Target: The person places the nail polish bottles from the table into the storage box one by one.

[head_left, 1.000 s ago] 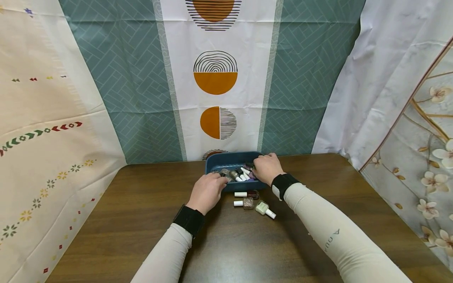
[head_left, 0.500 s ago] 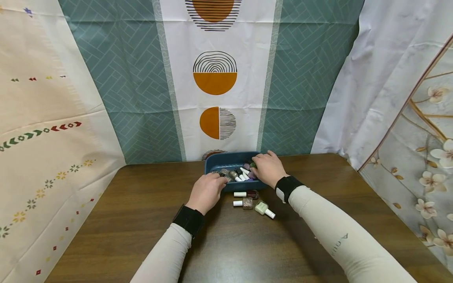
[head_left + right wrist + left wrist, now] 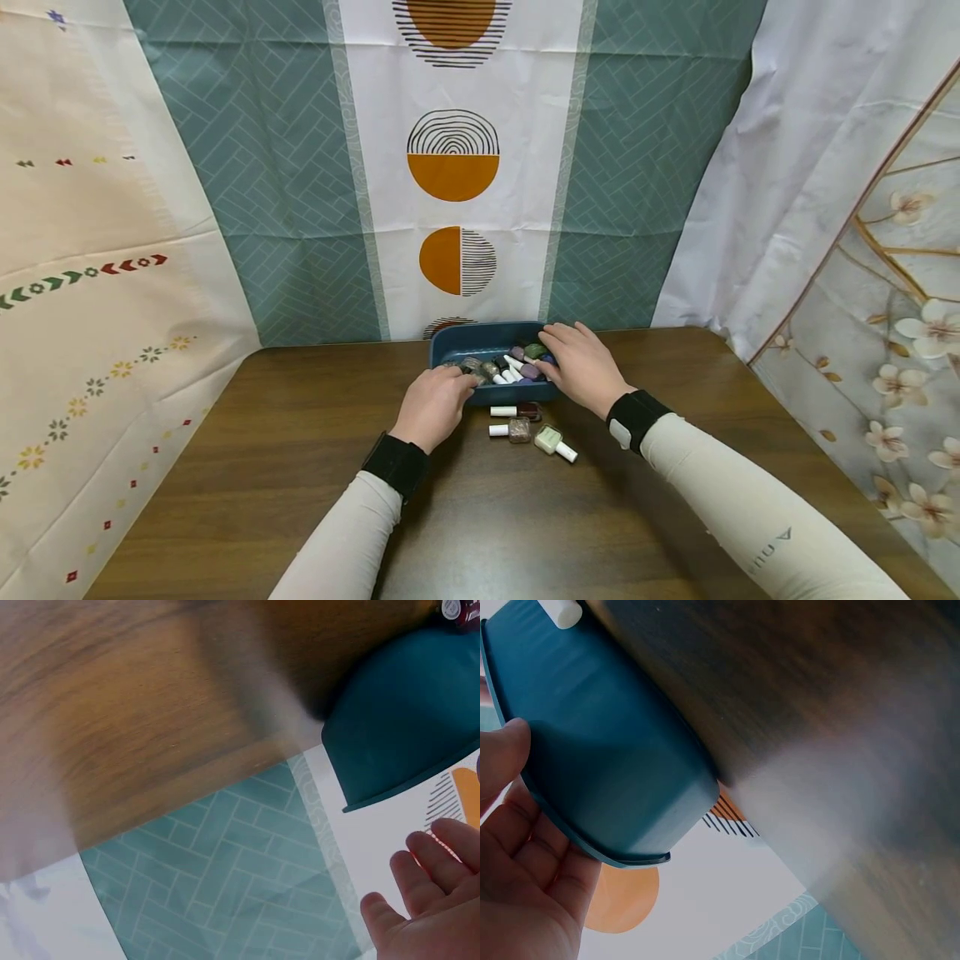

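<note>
A dark blue bin [image 3: 486, 335] stands at the table's back edge with several nail polish bottles inside, among them a green nail polish bottle [image 3: 536, 350] at its right end. My left hand [image 3: 433, 406] holds the bin's left front corner; in the left wrist view the thumb presses the rim of the bin [image 3: 622, 750] and the fingers lie behind it. My right hand [image 3: 588, 367] hovers at the bin's right end, fingers loosely extended. In the right wrist view those fingers look spread, holding nothing visible.
In front of the bin lie three nail polish bottles: a dark red one [image 3: 529, 412], a glittery brown one [image 3: 519, 431] and a pale green one [image 3: 549, 440]. The brown wooden table [image 3: 300, 467] ends at a patterned cloth backdrop [image 3: 465, 275] close behind the bin.
My right hand has let go of the green nail polish bottle, which now shows in the bin, and has shifted slightly right with its fingers straighter. The left hand stays at its corner.
</note>
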### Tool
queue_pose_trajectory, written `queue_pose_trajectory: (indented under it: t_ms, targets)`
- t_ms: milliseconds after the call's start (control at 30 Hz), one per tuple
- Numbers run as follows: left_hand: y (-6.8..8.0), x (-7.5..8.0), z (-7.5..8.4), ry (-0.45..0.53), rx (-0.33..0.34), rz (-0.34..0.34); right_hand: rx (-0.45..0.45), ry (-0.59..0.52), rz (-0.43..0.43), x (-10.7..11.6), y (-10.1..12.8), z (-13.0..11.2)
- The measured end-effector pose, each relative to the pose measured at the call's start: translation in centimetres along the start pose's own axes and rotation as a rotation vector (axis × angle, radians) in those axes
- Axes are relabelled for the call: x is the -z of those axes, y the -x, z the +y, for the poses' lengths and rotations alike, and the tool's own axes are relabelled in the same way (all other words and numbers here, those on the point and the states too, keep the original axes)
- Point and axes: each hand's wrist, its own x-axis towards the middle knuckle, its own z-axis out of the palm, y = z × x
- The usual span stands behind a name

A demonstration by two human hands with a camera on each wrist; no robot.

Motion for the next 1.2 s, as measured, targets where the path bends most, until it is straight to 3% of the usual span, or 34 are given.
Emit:
queue_pose_trajectory:
  t_ms: [467,1200]
  targets:
    - [0.0,0.0,-0.2,0.008,-0.012,0.006,0.086,-0.045,0.037,1.0,2.6,-1.2]
    - [0.1,0.0,0.0,0.012,-0.006,0.003,0.131,-0.034,0.048,2.0,5.3,-2.2]
